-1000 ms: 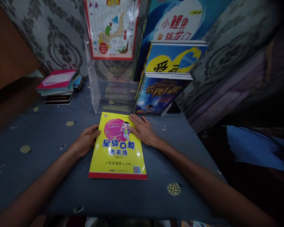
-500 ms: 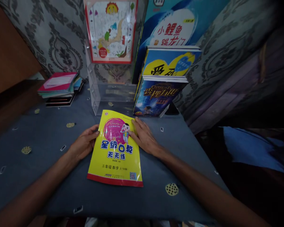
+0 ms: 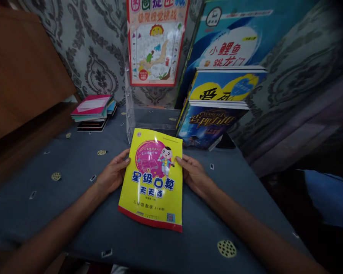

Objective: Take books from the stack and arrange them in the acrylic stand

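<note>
A yellow workbook [image 3: 154, 167] with a red bottom band and a cartoon child on its cover is held between my two hands, front cover up and slightly bowed. My left hand [image 3: 114, 173] grips its left edge, thumb on the cover and fingers behind. On the opposite edge, my right hand [image 3: 194, 171] has its thumb over the cover, the other fingers mostly hidden behind the book. Just beyond the workbook stands a clear acrylic book rack [image 3: 128, 110].
On the rack's right side stand a dark blue book [image 3: 208, 125], a blue-yellow book [image 3: 228, 85] and a large teal book [image 3: 260, 34]; a red-bordered book [image 3: 156, 49] is at the back. Stacked books [image 3: 93, 108] lie left on the dark tablecloth [image 3: 82, 198].
My right hand has gone from lying over the workbook's upper right edge to gripping that edge, thumb on top. The workbook appears raised a little. The camera view has shifted left and up.
</note>
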The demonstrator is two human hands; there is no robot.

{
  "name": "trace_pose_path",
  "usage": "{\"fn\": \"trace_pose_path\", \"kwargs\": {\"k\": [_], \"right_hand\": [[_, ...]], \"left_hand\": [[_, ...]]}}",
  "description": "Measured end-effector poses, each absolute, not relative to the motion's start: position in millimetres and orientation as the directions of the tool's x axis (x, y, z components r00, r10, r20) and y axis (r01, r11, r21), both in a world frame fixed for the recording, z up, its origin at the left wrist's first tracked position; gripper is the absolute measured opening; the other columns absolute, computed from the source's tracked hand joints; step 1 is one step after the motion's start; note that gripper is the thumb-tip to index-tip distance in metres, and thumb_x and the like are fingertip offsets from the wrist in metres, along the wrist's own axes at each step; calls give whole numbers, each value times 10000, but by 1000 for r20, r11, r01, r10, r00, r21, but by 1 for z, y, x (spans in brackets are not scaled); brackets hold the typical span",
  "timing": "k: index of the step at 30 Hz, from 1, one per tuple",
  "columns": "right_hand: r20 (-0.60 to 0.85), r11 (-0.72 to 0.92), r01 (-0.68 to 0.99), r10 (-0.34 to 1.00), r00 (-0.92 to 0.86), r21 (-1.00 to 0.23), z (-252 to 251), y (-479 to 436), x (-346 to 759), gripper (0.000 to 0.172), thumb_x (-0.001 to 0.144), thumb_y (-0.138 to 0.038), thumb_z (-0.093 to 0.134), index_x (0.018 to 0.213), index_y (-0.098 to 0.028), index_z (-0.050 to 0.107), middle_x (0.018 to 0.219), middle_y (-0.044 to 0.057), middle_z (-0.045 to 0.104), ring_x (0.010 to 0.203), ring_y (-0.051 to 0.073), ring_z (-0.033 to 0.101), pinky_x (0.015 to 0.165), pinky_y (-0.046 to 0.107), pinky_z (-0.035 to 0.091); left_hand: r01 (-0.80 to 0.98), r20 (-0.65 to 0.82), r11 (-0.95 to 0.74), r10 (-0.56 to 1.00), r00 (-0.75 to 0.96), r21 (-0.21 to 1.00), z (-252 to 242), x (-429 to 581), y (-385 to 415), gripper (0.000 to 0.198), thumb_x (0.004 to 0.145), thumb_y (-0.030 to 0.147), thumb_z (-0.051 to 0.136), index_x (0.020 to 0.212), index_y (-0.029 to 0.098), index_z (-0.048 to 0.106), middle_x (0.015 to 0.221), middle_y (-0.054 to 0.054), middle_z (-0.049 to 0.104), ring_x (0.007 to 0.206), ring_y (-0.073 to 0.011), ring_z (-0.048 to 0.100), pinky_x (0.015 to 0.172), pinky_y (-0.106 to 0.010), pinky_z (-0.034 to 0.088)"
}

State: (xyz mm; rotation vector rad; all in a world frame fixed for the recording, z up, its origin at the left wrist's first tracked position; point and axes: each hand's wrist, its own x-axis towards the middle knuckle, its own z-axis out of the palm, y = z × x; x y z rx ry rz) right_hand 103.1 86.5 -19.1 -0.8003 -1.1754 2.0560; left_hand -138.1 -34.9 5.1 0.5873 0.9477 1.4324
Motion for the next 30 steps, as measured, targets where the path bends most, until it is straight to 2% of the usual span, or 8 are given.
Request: {"fn": "trace_pose_path", "kwargs": {"k": [3, 8, 16, 21, 24, 27, 30], "right_hand": [[-237, -483, -236, 728, -643, -843, -15, 86, 105, 439, 726, -450, 888, 1053, -194, 745, 994, 86, 817, 845, 246, 782, 818, 388, 639], [-277, -547, -225, 686, -673, -807, -14, 84, 107, 433, 738, -480, 884, 1050, -210, 752, 980, 72, 817, 838, 224, 773, 817, 365, 630], [-290, -556, -223, 685, -669, -800, -14, 83, 106, 445, 721, -489, 895, 1052, -224, 762, 998, 64, 816, 818, 211, 763, 784, 337, 622], [-269, -544, -214, 672, -690, -811, -12, 83, 106, 431, 705, -506, 903, 997, -222, 762, 940, 46, 816, 767, 175, 753, 749, 295, 619], [-229, -517, -180, 628, -743, -837, -13, 85, 110, 412, 743, -500, 880, 1012, -214, 756, 874, 31, 804, 694, 131, 728, 620, 212, 583], [-206, -491, -94, 522, -828, -866, -14, 88, 115, 373, 777, -461, 861, 1017, -198, 750, 812, 22, 778, 598, 96, 677, 425, 134, 462], [-195, -476, -46, 444, -875, -878, -11, 91, 120, 351, 824, -450, 818, 1059, -203, 732, 820, 28, 765, 605, 119, 683, 383, 147, 474]], "left_hand": [[-563, -179, 91, 978, -103, 821, 5, -139, -36, 453, 776, 255, 853, 1196, 224, 686, 1022, -46, 786, 797, -185, 752, 721, -266, 607], [-575, -178, 97, 980, -87, 813, 8, -139, -40, 508, 773, 271, 860, 1250, 244, 686, 1059, -51, 784, 837, -208, 755, 732, -293, 615], [-612, -145, 75, 987, -66, 787, 11, -135, -42, 469, 758, 261, 876, 1201, 277, 724, 1041, -11, 795, 834, -182, 758, 742, -273, 623], [-604, -139, 70, 988, -68, 794, 13, -135, -44, 440, 765, 269, 870, 1184, 273, 737, 1015, -12, 798, 835, -172, 760, 750, -250, 619], [-605, -147, 60, 985, -95, 794, 12, -138, -44, 448, 755, 263, 874, 1182, 273, 738, 1021, -10, 795, 825, -172, 755, 744, -255, 617], [-603, -154, 54, 981, -115, 796, 10, -141, -44, 456, 763, 270, 864, 1199, 278, 732, 1039, -14, 790, 827, -182, 749, 739, -275, 616], [-584, -160, 57, 979, -127, 810, 10, -143, -43, 457, 782, 276, 841, 1223, 270, 720, 1067, -38, 785, 845, -203, 748, 744, -300, 616]]}}
